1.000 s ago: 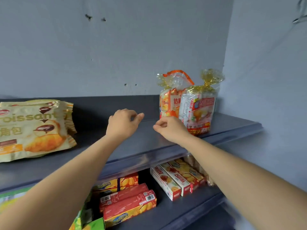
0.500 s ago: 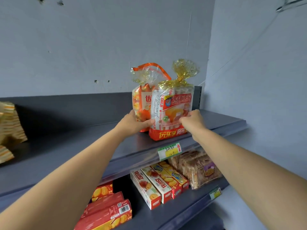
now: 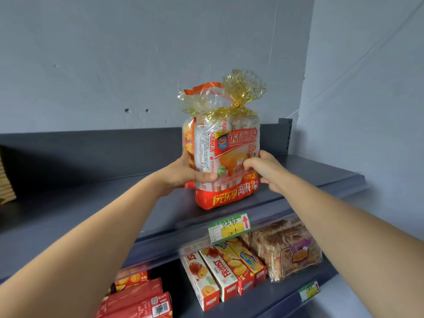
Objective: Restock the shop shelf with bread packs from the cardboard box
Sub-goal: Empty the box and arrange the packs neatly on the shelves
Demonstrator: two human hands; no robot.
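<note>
A red and clear bread pack (image 3: pixel 231 161) tied with a gold ribbon stands upright on the grey top shelf (image 3: pixel 91 210), near its right end. My left hand (image 3: pixel 183 174) grips its left side, thumb across the front. On the pack's right side my right hand (image 3: pixel 266 171) holds it with fingers on the front. A second bread pack (image 3: pixel 202 97) with an orange handle stands directly behind it, mostly hidden. The cardboard box is out of view.
A green and yellow price tag (image 3: pixel 229 226) hangs on the shelf's front edge. On the lower shelf lie biscuit boxes (image 3: pixel 220 271), red boxes (image 3: pixel 137 299) and a clear bag of brown cakes (image 3: pixel 289 246). A striped pack edge (image 3: pixel 5 180) shows at far left. Walls close in behind and at right.
Both hands went from empty on the shelf to gripping the front bread pack. The pack has been turned face-on and slid in front of the other pack. My view shifted right.
</note>
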